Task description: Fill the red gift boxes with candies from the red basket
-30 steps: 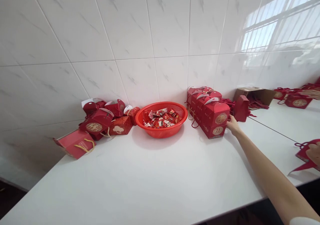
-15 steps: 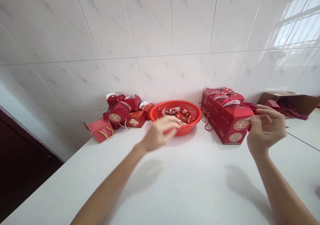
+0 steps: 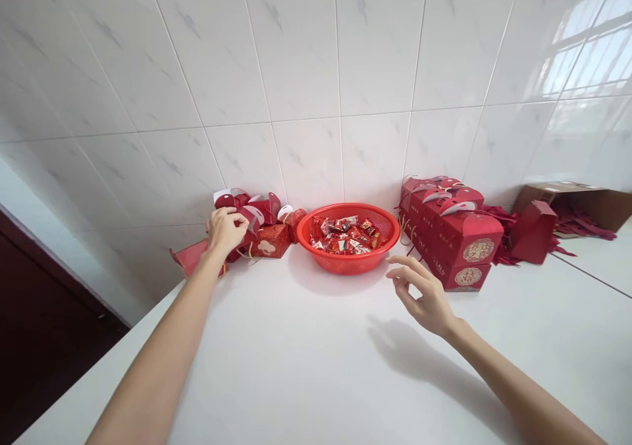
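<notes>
At the pile on the left, my left hand (image 3: 224, 231) is closed over a dark red gift box (image 3: 253, 220), its fingertips at the box's top. My hand hides most of that box's front. My right hand (image 3: 419, 293) hovers above the white table, just right of the red plastic basket (image 3: 348, 264). Its fingers are apart and loosely curved, with nothing between them. Wrapped candies (image 3: 345, 239) fill the bottom of the basket.
Beside my left hand lie a light red box (image 3: 190, 255) and a patterned red box (image 3: 271, 241). Stacked red gift boxes (image 3: 444, 247) stand on the right. Farther right are a red box (image 3: 533, 234) and an open cardboard carton (image 3: 600, 205). A tiled wall (image 3: 306, 155) rises behind.
My left hand has moved left from the basket's front to the gift boxes. My right hand has moved left from the stacked boxes towards the basket, its fingers opening.
</notes>
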`<state>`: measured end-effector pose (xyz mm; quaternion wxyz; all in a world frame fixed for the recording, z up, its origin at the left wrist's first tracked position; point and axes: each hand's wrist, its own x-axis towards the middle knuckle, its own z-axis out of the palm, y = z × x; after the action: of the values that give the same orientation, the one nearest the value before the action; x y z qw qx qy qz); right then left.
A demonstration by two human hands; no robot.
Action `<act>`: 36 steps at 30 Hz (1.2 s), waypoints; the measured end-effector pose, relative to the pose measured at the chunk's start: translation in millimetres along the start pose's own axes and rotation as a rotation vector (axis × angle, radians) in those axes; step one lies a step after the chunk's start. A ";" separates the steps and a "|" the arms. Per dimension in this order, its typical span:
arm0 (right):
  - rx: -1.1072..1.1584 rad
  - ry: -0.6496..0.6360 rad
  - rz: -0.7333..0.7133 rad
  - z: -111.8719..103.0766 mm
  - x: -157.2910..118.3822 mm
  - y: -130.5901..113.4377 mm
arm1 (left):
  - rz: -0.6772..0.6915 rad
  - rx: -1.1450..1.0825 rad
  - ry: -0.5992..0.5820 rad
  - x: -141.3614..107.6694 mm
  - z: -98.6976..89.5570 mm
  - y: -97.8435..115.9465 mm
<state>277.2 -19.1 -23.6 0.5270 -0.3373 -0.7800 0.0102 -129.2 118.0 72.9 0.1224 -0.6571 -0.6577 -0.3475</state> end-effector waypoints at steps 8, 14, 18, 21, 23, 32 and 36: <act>0.091 -0.013 0.114 4.3 -1.5 -4.0 | 0.190 -0.750 -0.024 -30.3 -50.7 84.5; 0.321 0.066 0.368 -4.6 1.6 -12.3 | 0.487 -1.039 -0.486 -88.5 -50.7 161.2; 0.300 0.165 0.441 -13.4 3.2 -6.1 | 0.529 -1.073 -0.599 -114.8 -24.9 178.2; 0.285 0.178 0.404 -17.9 2.0 -0.5 | 0.523 -1.086 -0.638 -120.0 -6.7 171.5; 0.264 0.133 0.322 -20.0 1.5 -1.9 | 0.499 -1.110 -0.671 -118.7 3.3 163.1; 0.171 -0.308 0.097 -3.8 -8.6 -20.5 | 0.376 -1.133 -0.803 -108.4 23.9 138.7; 0.084 -0.290 0.178 0.4 -13.7 -14.7 | 0.351 -1.047 -0.846 -108.8 21.1 134.8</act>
<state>272.2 -37.7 -29.5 0.4196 -0.3777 -0.8138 0.1382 16.6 32.1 30.3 -0.4232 -0.8051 -0.2788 -0.3080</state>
